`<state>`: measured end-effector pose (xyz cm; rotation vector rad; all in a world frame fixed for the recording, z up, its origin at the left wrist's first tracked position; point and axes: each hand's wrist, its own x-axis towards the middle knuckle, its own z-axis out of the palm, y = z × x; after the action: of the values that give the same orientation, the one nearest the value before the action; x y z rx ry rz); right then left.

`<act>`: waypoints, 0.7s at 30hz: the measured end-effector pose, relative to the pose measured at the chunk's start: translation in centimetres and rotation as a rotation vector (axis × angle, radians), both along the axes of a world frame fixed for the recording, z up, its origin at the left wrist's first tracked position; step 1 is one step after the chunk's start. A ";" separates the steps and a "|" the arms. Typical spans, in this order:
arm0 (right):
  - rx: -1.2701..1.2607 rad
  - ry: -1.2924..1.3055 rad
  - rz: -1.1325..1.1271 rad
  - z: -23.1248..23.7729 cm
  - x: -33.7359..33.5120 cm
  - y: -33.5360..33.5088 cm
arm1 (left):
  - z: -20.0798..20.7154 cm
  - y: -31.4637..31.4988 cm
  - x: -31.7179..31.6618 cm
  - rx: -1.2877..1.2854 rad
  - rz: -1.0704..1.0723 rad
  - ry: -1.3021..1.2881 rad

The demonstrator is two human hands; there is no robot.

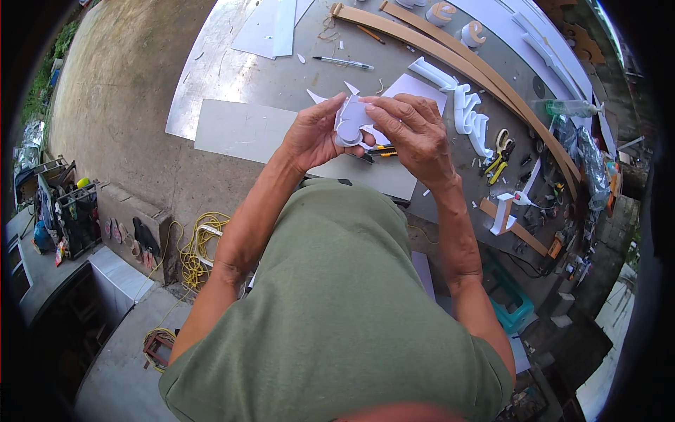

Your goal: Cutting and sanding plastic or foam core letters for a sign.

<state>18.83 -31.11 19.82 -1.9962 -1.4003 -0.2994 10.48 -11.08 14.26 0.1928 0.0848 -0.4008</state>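
Between my two hands, above the near part of the table, is a small white piece with a flat face, raised side walls and a rounded lower end. My left hand is closed around its left side, thumb along the upper edge and fingers underneath. At the upper right of the piece, my right hand pinches its edge with thumb and fingertips. Partly hidden beneath the hands lies a yellow and black utility knife. White sheet and a long grey board lie under and beside them.
Beyond my hands lie a pen and a pencil. To the right are folded white strips, scissors, yellow-handled pliers, a glue bottle and long brown strips. A teal stool stands below the table.
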 end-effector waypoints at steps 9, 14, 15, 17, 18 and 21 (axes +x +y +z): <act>-0.046 0.035 0.071 0.3 -0.8 0.2 | 0.0 0.4 -1.5 -0.042 -0.032 0.077; -0.032 0.102 0.070 -0.2 -1.4 0.5 | -0.3 0.4 -1.9 -0.035 -0.018 0.113; -0.035 0.105 0.072 -0.3 -1.5 0.5 | -0.4 0.5 -2.0 -0.033 -0.017 0.127; -0.026 0.121 0.076 -0.5 -1.7 0.4 | -0.4 0.4 -2.2 -0.028 -0.018 0.131; -0.027 0.122 0.077 -0.7 -1.7 0.3 | -0.5 0.3 -2.3 -0.023 -0.019 0.135; -0.013 0.161 0.092 -0.8 -1.8 0.4 | -0.6 0.4 -2.3 -0.021 -0.042 0.128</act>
<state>17.07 -30.74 18.99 -1.9143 -1.3892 -0.0863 8.14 -10.65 13.68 0.1487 0.2023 -0.4550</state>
